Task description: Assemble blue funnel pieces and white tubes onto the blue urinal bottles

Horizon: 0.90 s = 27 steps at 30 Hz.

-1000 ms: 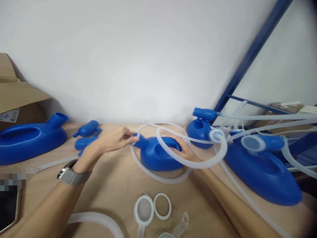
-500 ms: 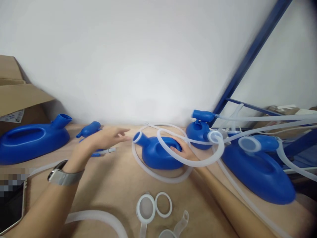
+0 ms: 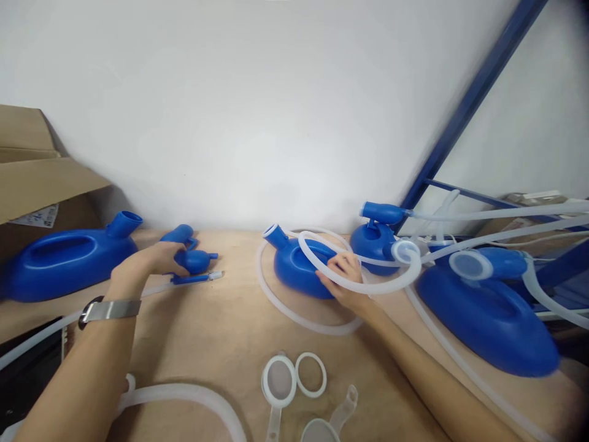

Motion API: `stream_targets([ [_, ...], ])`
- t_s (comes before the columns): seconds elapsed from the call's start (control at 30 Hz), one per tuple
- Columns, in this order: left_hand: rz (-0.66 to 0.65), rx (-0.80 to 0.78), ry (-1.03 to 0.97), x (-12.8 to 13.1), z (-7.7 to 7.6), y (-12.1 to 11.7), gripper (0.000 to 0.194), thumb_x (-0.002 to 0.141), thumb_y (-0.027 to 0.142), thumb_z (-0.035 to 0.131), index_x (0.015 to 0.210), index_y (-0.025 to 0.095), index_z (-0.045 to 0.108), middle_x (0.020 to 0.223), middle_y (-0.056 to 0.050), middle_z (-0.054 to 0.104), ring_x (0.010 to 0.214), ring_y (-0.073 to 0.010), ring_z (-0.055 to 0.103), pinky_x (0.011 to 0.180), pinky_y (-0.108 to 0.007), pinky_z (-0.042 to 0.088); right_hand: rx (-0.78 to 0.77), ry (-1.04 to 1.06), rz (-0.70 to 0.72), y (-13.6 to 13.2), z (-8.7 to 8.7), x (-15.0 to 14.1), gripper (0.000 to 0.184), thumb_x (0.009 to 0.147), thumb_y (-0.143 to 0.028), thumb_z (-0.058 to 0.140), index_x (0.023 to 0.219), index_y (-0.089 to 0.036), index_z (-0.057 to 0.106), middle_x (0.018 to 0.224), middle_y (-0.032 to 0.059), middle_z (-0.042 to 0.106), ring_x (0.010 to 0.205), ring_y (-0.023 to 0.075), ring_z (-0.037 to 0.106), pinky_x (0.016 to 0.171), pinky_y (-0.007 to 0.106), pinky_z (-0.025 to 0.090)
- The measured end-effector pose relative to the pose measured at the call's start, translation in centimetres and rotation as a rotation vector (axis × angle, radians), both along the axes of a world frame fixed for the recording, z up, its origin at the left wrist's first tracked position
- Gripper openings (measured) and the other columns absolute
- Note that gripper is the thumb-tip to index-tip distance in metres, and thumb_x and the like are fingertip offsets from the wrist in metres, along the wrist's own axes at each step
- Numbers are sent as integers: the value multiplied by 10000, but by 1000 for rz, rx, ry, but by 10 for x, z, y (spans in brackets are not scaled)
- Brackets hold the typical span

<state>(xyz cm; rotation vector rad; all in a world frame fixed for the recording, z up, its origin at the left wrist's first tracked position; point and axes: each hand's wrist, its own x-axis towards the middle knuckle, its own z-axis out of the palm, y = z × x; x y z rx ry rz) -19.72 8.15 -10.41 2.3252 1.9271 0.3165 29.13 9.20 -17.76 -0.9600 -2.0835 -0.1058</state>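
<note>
My left hand point(image 3: 159, 258) is closed around a bulb-shaped blue spout piece point(image 3: 197, 262) with a narrow tip, at the back left of the table. Beside it lie a similar blue spout piece point(image 3: 178, 234) and a thin blue strip point(image 3: 193, 279) with a clear end. My right hand point(image 3: 345, 276) has its fingers curled on the right end of a blue urinal bottle point(image 3: 299, 267), at the handle. The bottle's white-rimmed neck points up to the left. A looped white hose point(image 3: 368, 287) crosses in front of that hand, partly hiding it.
Another blue bottle point(image 3: 73, 264) and a cardboard box point(image 3: 50, 184) stand at left. Blue bottles with hoses, one large point(image 3: 488, 319), crowd the right by a blue metal frame point(image 3: 473, 104). White capped rings point(image 3: 279, 377), a loose ring point(image 3: 311, 374) and a hose point(image 3: 197, 396) lie in front.
My left hand has moved left, away from the bottle's neck, and closed on a blue spout piece. My right hand's fingers have shifted on the bottle, now curled in front of its handle.
</note>
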Motion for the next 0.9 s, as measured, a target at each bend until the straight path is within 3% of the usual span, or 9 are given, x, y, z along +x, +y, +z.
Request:
stream_targets([
  [0.13, 77, 18, 58, 20, 33, -11, 496, 682, 510, 746, 1073, 206, 737, 977, -83, 691, 783, -248, 671, 598, -286, 481, 74, -356, 369, -19, 8, -13, 225, 962, -362, 613, 773, -287, 710, 783, 56, 693, 801, 273, 656, 816, 494, 590],
  [0.23, 27, 3, 44, 54, 59, -25, 632, 696, 598, 758, 1202, 225, 701, 1122, -86, 649, 896, -280, 681, 722, -327, 539, 37, -320, 457, -36, 15, -34, 243, 978, -378, 616, 1154, -260, 735, 930, 81, 741, 913, 281, 701, 872, 465, 612],
  [0.3, -88, -37, 22, 86, 72, -38, 685, 679, 593, 793, 1262, 254, 667, 1206, -73, 628, 974, -286, 677, 805, -333, 545, -47, -170, 400, -49, 22, -48, 627, 938, -499, 689, 1490, -245, 532, 1236, 145, 702, 1168, 330, 672, 1021, 521, 568],
  [0.37, -255, -105, -3, 124, 77, -52, 661, 662, 496, 835, 1257, 262, 665, 1196, -58, 632, 1022, -290, 671, 871, -337, 535, -138, -17, 376, -62, 32, -61, 1111, 762, -670, 811, 1638, -236, 284, 1521, 209, 509, 1411, 402, 515, 1122, 580, 496],
  [0.43, -392, -157, -23, 159, 76, -64, 633, 683, 468, 846, 1257, 267, 670, 1223, -59, 633, 1062, -294, 667, 937, -358, 523, -271, 48, 439, -72, 45, -68, 1247, 684, -675, 864, 1661, -275, 200, 1583, 196, 450, 1449, 403, 486, 1125, 563, 502],
  [0.57, -549, -114, -179, 196, 63, -73, 776, 746, 576, 805, 1394, 216, 576, 1361, -126, 624, 1223, -332, 620, 1007, -378, 511, -484, 71, 449, -79, 73, -60, 1059, 775, -516, 855, 1636, -356, 259, 1423, 103, 634, 1270, 333, 662, 1055, 514, 562],
  [0.7, -314, -242, -147, 182, 62, -73, 905, 859, 760, 586, 1539, 179, 448, 1452, -193, 614, 1226, -364, 656, 957, -406, 524, -540, -22, 341, -69, 103, -31, 879, 754, -499, 862, 1516, -329, 459, 1313, 82, 700, 1188, 340, 702, 962, 490, 607],
  [0.8, -246, -381, 66, 175, 57, -83, 689, 825, 712, 664, 1311, 225, 684, 1211, -150, 755, 1083, -374, 720, 830, -393, 541, -560, -14, 310, -59, 114, -11, 658, 769, -467, 856, 1351, -310, 594, 1339, 67, 687, 1190, 332, 692, 973, 464, 599],
  [0.9, -399, -389, 107, 191, 25, -104, 424, 723, 462, 852, 1098, 279, 772, 1035, -68, 782, 920, -319, 744, 725, -352, 538, -652, 46, 320, -51, 113, -2, 662, 776, -479, 852, 1349, -286, 581, 1325, 68, 693, 1172, 322, 693, 998, 464, 582],
])
